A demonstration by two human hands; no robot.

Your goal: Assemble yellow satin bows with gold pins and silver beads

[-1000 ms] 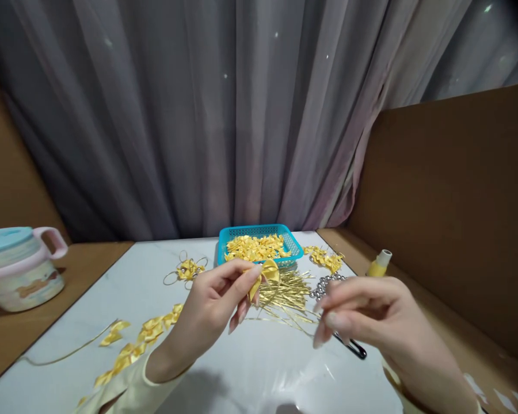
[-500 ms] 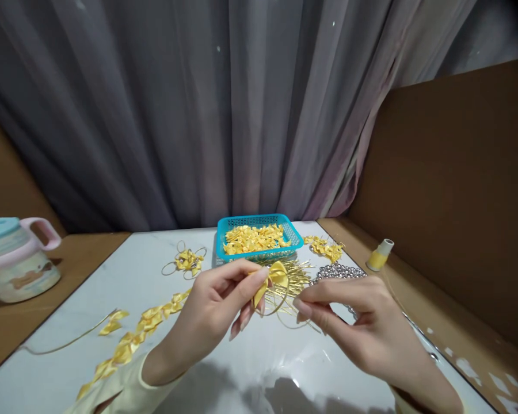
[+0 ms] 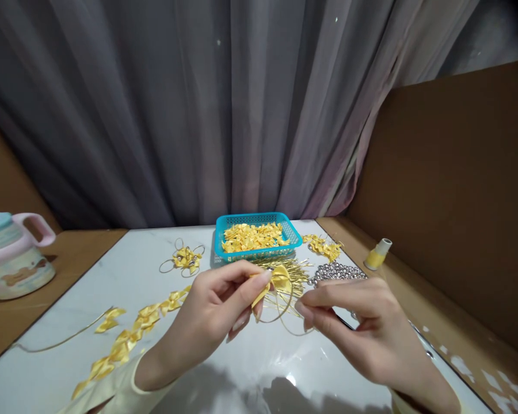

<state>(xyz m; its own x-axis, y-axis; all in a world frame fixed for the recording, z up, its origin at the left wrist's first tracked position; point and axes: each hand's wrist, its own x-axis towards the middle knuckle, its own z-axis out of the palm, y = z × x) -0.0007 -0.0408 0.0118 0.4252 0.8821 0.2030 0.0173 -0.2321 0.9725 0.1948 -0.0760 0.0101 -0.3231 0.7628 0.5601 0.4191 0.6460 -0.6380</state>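
Above the white table, my left hand (image 3: 224,302) pinches a yellow ribbon bow (image 3: 280,280) between thumb and fingers. A thin gold cord (image 3: 290,299) curves out from the bow in loops towards my right hand (image 3: 362,328). The thumb and forefinger of that hand are pressed together on the cord, just right of the bow; the exact grip point is hidden by the fingertips. Behind the bow lies a bundle of cut gold wires (image 3: 300,273). Silver beads (image 3: 339,271) form a heap behind my right hand.
A blue basket (image 3: 218,244) full of small yellow bows stands at the back. Bow clusters lie left (image 3: 186,260) and right (image 3: 323,247) of it. A row of bows (image 3: 123,345) runs by my left forearm. A lidded mug (image 3: 17,264) and a yellow thread spool (image 3: 376,257) flank the table.
The cord loop at the bow hangs slightly wider and lower than before. Both hands keep their pinches and have barely moved; the whole view has shifted a little.
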